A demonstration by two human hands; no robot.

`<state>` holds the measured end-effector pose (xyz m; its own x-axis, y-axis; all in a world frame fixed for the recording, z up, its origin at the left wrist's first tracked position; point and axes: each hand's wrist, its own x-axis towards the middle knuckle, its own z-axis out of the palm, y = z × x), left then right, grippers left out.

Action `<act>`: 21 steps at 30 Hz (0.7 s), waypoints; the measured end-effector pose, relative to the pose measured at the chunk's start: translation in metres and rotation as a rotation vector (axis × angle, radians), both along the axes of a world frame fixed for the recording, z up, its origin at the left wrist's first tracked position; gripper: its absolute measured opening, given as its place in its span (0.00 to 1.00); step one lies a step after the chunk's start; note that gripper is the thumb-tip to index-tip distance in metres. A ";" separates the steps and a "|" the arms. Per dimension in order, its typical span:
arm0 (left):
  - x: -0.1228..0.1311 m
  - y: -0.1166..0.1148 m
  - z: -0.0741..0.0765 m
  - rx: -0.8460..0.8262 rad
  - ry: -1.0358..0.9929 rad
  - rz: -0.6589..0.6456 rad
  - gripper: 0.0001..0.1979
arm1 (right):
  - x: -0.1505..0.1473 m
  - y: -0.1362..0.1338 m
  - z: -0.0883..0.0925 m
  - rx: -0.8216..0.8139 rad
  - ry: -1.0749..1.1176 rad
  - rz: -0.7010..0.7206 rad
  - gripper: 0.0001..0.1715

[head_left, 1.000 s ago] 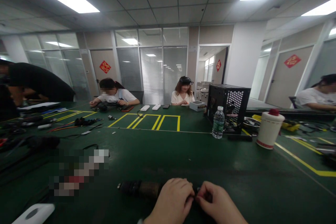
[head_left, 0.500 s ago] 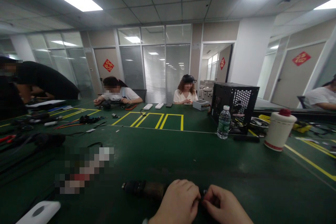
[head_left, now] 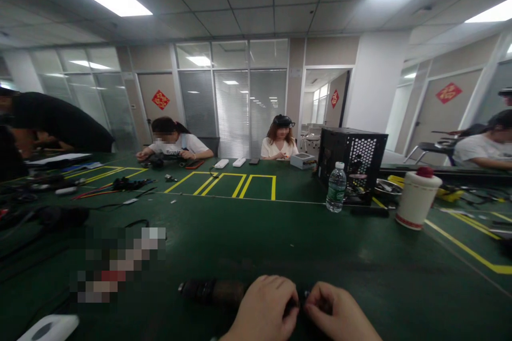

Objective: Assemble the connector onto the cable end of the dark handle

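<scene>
Low in the view, my left hand (head_left: 266,306) has its fingers curled and closed, thumb toward the right. It lies in front of a dark cylindrical tool (head_left: 214,292) with a brownish middle and a narrow metal tip pointing left. The tool's right part is hidden behind that hand. Just to the right, my right hand (head_left: 340,309) is closed in a pinch, thumb against curled fingers. A small dark piece with a shiny spot (head_left: 306,294) shows by its fingertips. What lies inside either hand is hidden.
A water bottle (head_left: 336,187), an open black computer case (head_left: 352,165) and a white canister with a red top (head_left: 418,200) stand at the right. Cables (head_left: 116,186) and a white device (head_left: 50,327) lie left. Several people sit or lean around the green table (head_left: 248,229).
The view has shifted slightly, so most things sit a little farther left. My two hands stay close together, with their fingers closed much as before.
</scene>
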<state>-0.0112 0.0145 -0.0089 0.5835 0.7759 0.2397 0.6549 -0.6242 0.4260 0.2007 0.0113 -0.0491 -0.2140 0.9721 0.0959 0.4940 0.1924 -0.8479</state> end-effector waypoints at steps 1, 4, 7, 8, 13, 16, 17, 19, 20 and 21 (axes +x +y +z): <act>0.000 0.000 0.000 0.001 0.000 0.001 0.08 | -0.001 0.000 0.000 -0.006 0.004 0.003 0.05; -0.001 0.000 0.000 0.004 -0.005 0.000 0.08 | -0.003 0.000 -0.001 -0.025 0.002 0.004 0.05; -0.001 0.001 0.000 -0.001 -0.004 -0.012 0.08 | -0.006 -0.001 -0.001 -0.019 -0.038 -0.009 0.05; 0.000 0.001 0.000 -0.003 -0.001 -0.014 0.08 | -0.006 -0.001 -0.001 -0.013 -0.054 -0.016 0.05; 0.000 -0.002 0.002 -0.016 0.005 0.005 0.11 | -0.007 -0.004 0.000 0.017 -0.087 -0.040 0.05; -0.001 -0.004 0.004 -0.023 -0.006 0.024 0.13 | -0.008 -0.004 0.001 0.020 -0.082 -0.040 0.05; -0.001 -0.005 0.005 -0.020 -0.006 0.020 0.13 | -0.008 -0.005 0.001 0.019 -0.077 -0.038 0.05; -0.001 -0.005 0.006 -0.010 0.007 -0.005 0.10 | -0.008 -0.005 0.001 0.018 -0.066 -0.037 0.05; -0.001 -0.005 0.006 -0.003 0.015 -0.018 0.09 | -0.008 -0.005 0.002 0.017 -0.062 -0.037 0.05; -0.001 -0.005 0.006 0.004 0.023 -0.030 0.09 | -0.008 -0.006 0.003 0.016 -0.062 -0.038 0.05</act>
